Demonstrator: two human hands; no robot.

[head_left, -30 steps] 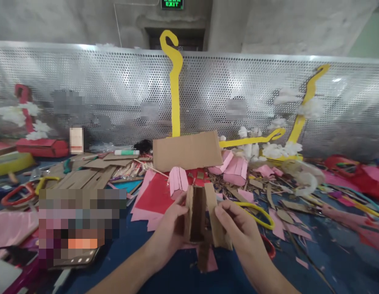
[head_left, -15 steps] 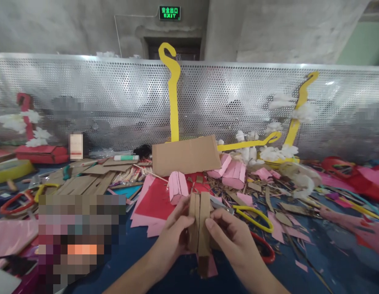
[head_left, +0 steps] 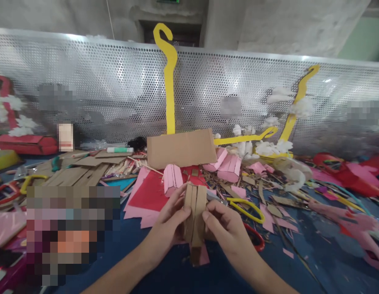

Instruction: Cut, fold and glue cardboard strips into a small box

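Observation:
Low over the blue table I hold a small folded cardboard box [head_left: 200, 206], a dark seam running lengthwise along its upper face. My left hand [head_left: 173, 218] grips its left side, thumb near the seam. On the opposite side my right hand [head_left: 222, 222] pinches the edge between thumb and fingers. A pink paper-covered box [head_left: 173, 179] stands just beyond my left fingers, beside red paper [head_left: 149, 196]. Yellow-handled scissors [head_left: 249, 210] lie right beside my right hand, and a red scissor handle [head_left: 257, 239] shows below them, partly hidden by that hand.
A larger cardboard box [head_left: 181, 149] with a tall yellow hook-shaped strip [head_left: 169, 90] stands ahead, before a perforated metal screen [head_left: 116, 94]. Cardboard sheets [head_left: 76, 173] and a glue stick [head_left: 120, 150] lie left. A pink glue gun [head_left: 345, 216] lies right among scraps.
The view has tilted down and shifted slightly, so everything sits higher or further left. Both hands keep their hold on the cardboard box, and the gap along its seam looks narrower.

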